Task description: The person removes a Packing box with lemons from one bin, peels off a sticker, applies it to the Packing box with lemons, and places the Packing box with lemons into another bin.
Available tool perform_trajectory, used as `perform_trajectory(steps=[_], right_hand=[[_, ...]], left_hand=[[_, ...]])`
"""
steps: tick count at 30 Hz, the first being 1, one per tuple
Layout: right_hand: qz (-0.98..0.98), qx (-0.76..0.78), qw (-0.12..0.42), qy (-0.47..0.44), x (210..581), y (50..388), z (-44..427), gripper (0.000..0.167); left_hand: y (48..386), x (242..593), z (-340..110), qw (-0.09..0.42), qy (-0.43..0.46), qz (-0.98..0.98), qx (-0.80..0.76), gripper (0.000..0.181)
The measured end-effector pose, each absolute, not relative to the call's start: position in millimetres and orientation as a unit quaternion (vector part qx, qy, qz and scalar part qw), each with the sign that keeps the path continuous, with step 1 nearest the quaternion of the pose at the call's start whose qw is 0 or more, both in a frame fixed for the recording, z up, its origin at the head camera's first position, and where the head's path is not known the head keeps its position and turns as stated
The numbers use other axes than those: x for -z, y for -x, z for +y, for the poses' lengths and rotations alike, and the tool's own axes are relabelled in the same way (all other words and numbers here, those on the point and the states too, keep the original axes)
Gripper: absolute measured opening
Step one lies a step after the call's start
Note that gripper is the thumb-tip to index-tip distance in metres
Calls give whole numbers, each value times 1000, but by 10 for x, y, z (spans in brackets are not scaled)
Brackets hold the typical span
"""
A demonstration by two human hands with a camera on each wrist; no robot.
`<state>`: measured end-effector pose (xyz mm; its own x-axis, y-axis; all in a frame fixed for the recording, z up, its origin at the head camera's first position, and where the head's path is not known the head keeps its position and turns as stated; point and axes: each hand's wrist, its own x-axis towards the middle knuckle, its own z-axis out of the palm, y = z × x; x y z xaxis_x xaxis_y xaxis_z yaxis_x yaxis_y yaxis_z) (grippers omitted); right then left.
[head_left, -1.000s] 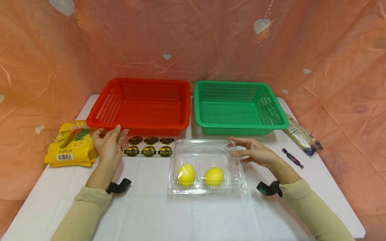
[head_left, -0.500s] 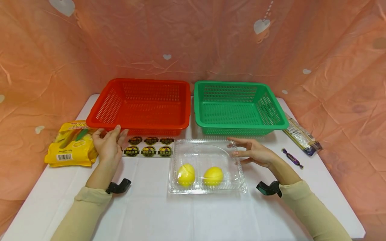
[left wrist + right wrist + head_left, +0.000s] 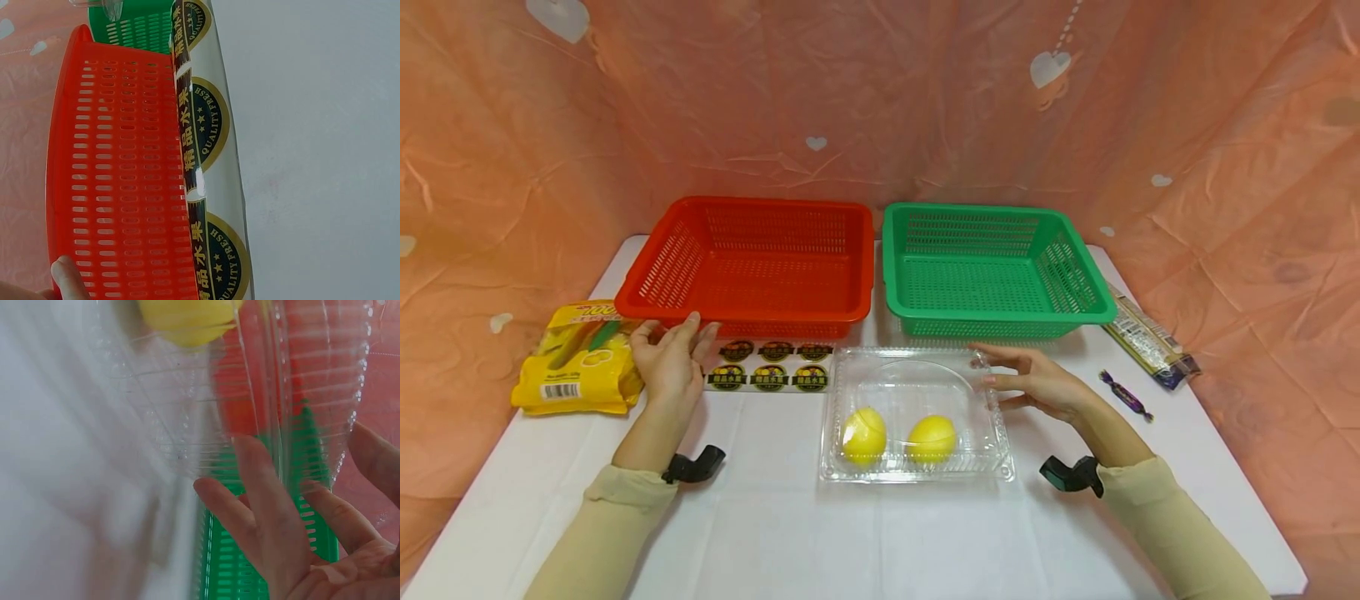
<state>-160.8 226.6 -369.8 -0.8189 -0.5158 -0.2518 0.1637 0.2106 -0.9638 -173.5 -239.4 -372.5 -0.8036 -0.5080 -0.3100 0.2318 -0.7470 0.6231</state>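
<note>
A clear plastic clamshell box (image 3: 917, 396) with a domed lid stands on the white table, holding two yellow lemon-like fruits (image 3: 933, 438). My right hand (image 3: 1037, 383) is at the box's right side, its fingers spread and touching the wall, as the right wrist view shows up close. My left hand (image 3: 672, 358) is at the front left corner of the red basket (image 3: 745, 317), with the thumb (image 3: 70, 278) against its rim in the left wrist view. A sheet of round black-and-gold stickers (image 3: 770, 377) lies between the left hand and the box.
Behind the box stands a green basket (image 3: 1000, 317), beside the red one. A yellow food bag (image 3: 576, 367) lies left of my left hand. At right are a purple-wrapped candy (image 3: 1126, 396) and a long snack packet (image 3: 1150, 337). A pink curtain (image 3: 880, 100) hangs behind.
</note>
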Motion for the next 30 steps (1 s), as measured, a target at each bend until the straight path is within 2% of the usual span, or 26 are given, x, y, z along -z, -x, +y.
perform_trajectory(steps=[7, 12, 14, 17, 20, 23, 26, 30], right_hand=[[739, 612, 258, 111, 3686, 1584, 2303, 65], [738, 615, 256, 109, 3671, 1575, 2325, 64], [738, 616, 253, 110, 3668, 1573, 2334, 64], [740, 615, 247, 113, 3664, 1573, 2345, 63], [740, 618, 241, 114, 3666, 1569, 2359, 62], [737, 622, 236, 118, 3676, 1556, 2371, 61], [732, 631, 226, 123, 3685, 1540, 2393, 60], [725, 644, 206, 130, 3663, 1522, 2445, 56]], left_hand=[[1699, 3728, -2436, 190, -238, -309, 901, 51], [1563, 3760, -2610, 135, -208, -335, 909, 15], [1497, 3790, -2698, 109, -180, -387, 898, 7], [1419, 3830, -2804, 101, -135, -561, 810, 18], [1379, 3849, -2867, 95, -106, -774, 617, 31], [1368, 3862, -2913, 49, -72, -879, 469, 49], [1367, 3880, -2940, 6, -49, -897, 440, 59], [1350, 3896, -2953, 30, -69, -894, 441, 60]])
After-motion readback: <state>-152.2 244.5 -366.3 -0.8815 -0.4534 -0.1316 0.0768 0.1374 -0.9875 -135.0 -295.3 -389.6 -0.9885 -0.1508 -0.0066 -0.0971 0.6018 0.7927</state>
